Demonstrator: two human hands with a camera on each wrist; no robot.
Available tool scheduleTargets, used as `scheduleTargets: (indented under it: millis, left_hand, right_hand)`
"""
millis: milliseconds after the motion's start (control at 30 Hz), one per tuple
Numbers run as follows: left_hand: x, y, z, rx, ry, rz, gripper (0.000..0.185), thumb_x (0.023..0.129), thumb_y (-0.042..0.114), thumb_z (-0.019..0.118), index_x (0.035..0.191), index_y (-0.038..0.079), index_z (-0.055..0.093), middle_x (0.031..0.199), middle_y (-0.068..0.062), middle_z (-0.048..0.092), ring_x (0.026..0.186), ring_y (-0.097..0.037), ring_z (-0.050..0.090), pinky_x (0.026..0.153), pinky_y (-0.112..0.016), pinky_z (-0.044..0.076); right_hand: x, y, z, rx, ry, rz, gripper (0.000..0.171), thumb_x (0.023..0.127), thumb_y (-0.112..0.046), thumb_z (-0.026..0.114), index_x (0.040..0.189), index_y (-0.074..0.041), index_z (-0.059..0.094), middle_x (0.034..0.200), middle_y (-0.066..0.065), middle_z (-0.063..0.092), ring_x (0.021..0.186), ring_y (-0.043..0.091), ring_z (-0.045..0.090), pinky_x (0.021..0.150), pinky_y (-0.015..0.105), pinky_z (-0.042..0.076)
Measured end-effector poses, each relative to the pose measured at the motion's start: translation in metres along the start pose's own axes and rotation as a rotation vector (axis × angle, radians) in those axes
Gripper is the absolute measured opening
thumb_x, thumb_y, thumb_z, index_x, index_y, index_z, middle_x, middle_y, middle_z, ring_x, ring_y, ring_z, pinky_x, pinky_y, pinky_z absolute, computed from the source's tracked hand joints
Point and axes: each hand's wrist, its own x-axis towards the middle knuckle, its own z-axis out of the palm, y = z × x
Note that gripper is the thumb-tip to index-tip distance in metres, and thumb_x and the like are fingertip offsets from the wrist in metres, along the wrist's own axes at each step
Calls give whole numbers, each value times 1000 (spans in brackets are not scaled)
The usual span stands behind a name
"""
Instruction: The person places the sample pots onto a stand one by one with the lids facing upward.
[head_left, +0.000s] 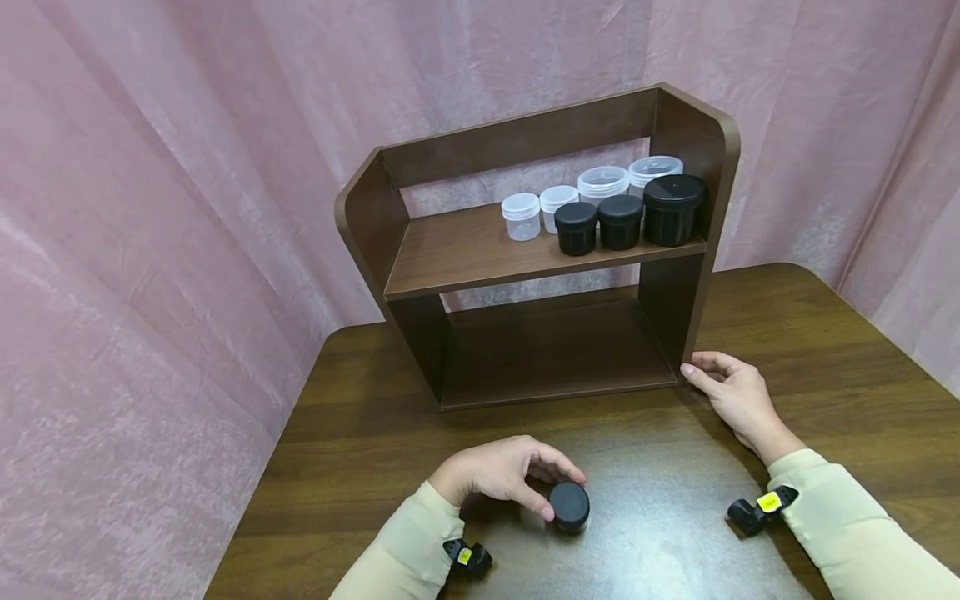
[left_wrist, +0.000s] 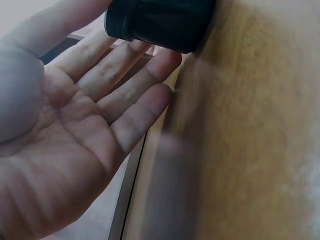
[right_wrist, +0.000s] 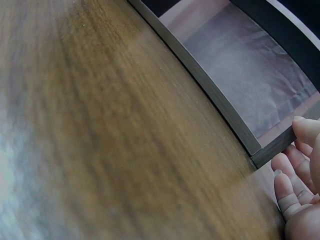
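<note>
Head view: black jar (head_left: 569, 506) seemingly upright.

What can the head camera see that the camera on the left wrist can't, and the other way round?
Only the head view shows the whole wooden shelf, the clear jars and black jars lined up on its upper board, the pink curtain, and the right hand touching the shelf's lower corner. Only the left wrist view shows the left hand's palm and fingers from underneath, close up. Both show the left hand at the black jar on the table.
</note>
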Motion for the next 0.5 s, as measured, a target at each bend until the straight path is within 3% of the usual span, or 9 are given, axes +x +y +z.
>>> scheduleTargets:
  millis: [500]
  left_hand:
    - [-6,1,-7,97,126,-22,51,82,6,76,129,4,58,120,4,64,108,-5,61,96,-25,46]
  right_hand:
    - [1,-1,0,13,1,2,47,92,-38,64,120,1,61,103,-2,64,85,-8,53,69,10,44]
